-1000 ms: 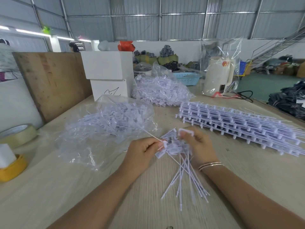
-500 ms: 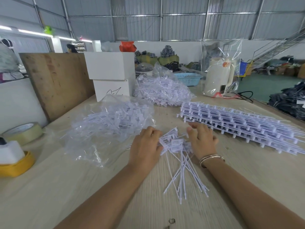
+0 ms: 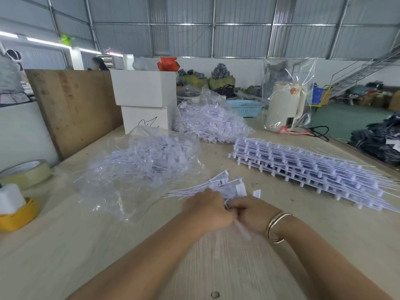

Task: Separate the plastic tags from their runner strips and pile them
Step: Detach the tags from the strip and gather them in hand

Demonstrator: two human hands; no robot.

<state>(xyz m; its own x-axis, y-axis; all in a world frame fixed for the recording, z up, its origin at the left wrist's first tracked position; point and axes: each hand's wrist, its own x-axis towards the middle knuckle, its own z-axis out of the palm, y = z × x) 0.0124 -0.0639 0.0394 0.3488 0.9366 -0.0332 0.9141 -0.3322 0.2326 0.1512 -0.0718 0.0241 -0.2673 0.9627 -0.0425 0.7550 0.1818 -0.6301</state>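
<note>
My left hand [image 3: 206,211] and my right hand [image 3: 251,215] meet knuckle to knuckle at the table's middle, both closed around a bunch of loose white plastic tags [image 3: 218,185]. The tags' thin tails fan out to the left and their flat heads point right. A blurred white strip [image 3: 243,231] hangs below my right hand. A stack of uncut runner strips [image 3: 307,169] lies to the right. A clear bag holding separated tags [image 3: 147,161] lies to the left. One small loose tag head [image 3: 257,193] rests just beyond my right hand.
A second bag of tags [image 3: 207,124] sits farther back, next to stacked white boxes [image 3: 145,100]. A wooden board [image 3: 73,109] leans at left. Tape rolls [image 3: 26,174] and a yellow holder [image 3: 19,215] stand at the left edge. A bagged kettle [image 3: 285,105] stands at the back right.
The tags lay fanned on the table with tails toward me; now both hands have gathered them, closed together, and the bunch points left and away.
</note>
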